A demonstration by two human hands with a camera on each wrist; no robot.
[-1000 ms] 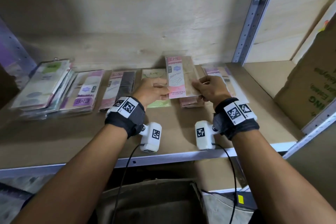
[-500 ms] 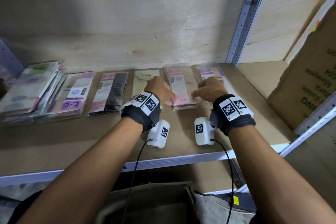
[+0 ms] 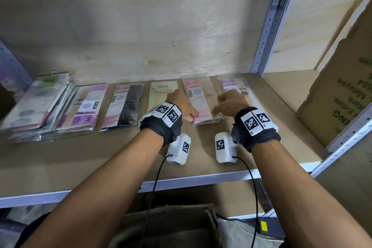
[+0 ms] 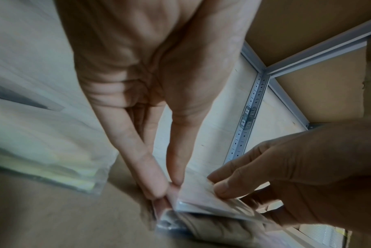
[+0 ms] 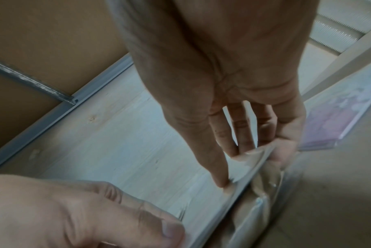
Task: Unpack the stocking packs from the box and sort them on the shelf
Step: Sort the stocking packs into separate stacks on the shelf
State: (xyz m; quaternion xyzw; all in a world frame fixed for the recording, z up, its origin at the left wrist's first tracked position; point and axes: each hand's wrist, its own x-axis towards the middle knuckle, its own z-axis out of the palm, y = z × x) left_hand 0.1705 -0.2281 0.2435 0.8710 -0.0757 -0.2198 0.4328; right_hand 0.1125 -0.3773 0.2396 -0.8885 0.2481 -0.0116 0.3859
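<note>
A pink stocking pack point(image 3: 198, 98) lies flat on top of a small stack on the shelf board point(image 3: 100, 157), right of centre. My left hand point(image 3: 192, 117) pinches its near left corner between thumb and forefinger, as the left wrist view shows at the pack point(image 4: 201, 196). My right hand point(image 3: 216, 109) pinches the near right corner, with its fingers point(image 5: 222, 181) on top of the pack point(image 5: 250, 161) and the thumb at its edge. The packs underneath are mostly hidden.
Along the shelf's back lie a green pack point(image 3: 161, 90), a black one point(image 3: 126, 106), a purple one point(image 3: 88, 106), a leaning pile point(image 3: 36, 102) at far left, and a purple pack point(image 3: 231, 82) on the right. A cardboard box point(image 3: 342, 90) stands beyond the metal post point(image 3: 267, 26).
The pink pack, held tilted up above the stack a second ago, now lies flat on it. Both hands have come down with it to its near end.
</note>
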